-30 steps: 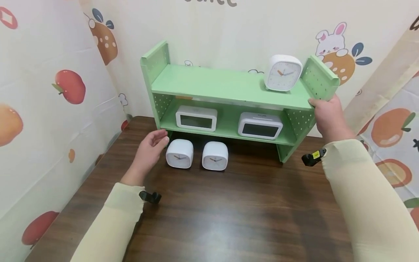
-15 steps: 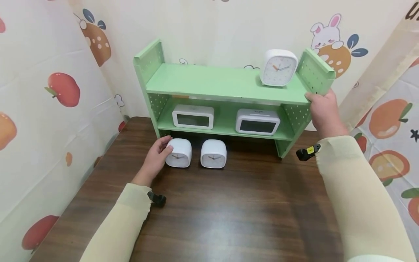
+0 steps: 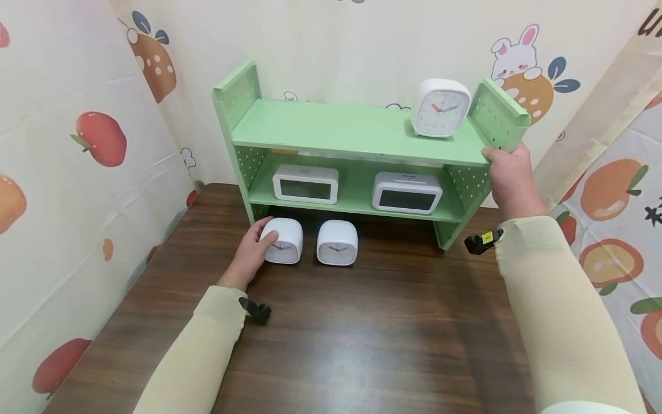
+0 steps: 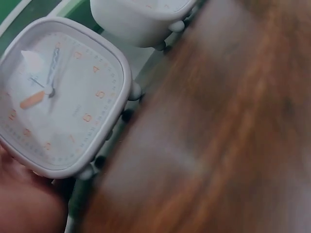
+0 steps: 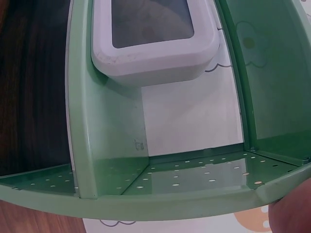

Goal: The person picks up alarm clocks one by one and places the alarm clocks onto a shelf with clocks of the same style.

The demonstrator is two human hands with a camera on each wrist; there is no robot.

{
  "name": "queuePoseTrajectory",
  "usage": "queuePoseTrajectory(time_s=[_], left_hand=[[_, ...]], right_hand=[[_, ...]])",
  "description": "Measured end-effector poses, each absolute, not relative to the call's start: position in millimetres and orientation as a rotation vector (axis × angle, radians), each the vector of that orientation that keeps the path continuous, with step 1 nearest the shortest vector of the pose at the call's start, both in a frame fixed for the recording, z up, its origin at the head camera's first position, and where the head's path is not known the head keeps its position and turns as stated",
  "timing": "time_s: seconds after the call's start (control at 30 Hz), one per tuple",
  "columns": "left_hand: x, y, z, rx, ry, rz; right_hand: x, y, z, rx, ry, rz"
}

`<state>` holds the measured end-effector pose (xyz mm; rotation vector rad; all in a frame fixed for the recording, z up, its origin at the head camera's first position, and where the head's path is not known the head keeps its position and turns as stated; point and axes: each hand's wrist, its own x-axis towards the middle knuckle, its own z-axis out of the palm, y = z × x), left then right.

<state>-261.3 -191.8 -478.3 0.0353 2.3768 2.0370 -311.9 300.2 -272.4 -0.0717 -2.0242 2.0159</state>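
My left hand (image 3: pixel 251 251) holds the left of two white analog alarm clocks (image 3: pixel 289 237), its thumb over the near left side and its fingers at the far left side. In the left wrist view this clock's dial (image 4: pixel 73 102) shows orange numerals, and part of the hand (image 4: pixel 29 199) appears at its lower corner. The second analog clock (image 3: pixel 337 241) stands just to the right on the table. At the right end of the green two-tier shelf (image 3: pixel 331 129), my right hand (image 3: pixel 512 175) grips the side panel; some fingers are hidden behind it.
A square white clock (image 3: pixel 441 109) stands on the shelf's top tier at the right. Two white digital clocks, the left one (image 3: pixel 305 184) and the right one (image 3: pixel 407 193), sit on the lower tier. The shelf stands at the back of the brown wooden table (image 3: pixel 351 333), against a printed curtain.
My left hand has moved right and closed on the left analog clock. My right hand keeps its grip on the shelf. The head view has shifted slightly.
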Motion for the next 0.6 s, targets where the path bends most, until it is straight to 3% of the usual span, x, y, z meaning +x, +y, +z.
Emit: queuePoseTrajectory(time_s=[0.6], left_hand=[[-261.0, -184.6, -486.6, 0.036, 2.352, 2.101]], right_hand=[[-313.6, 303.6, -276.7, -0.058, -2.015, 2.015]])
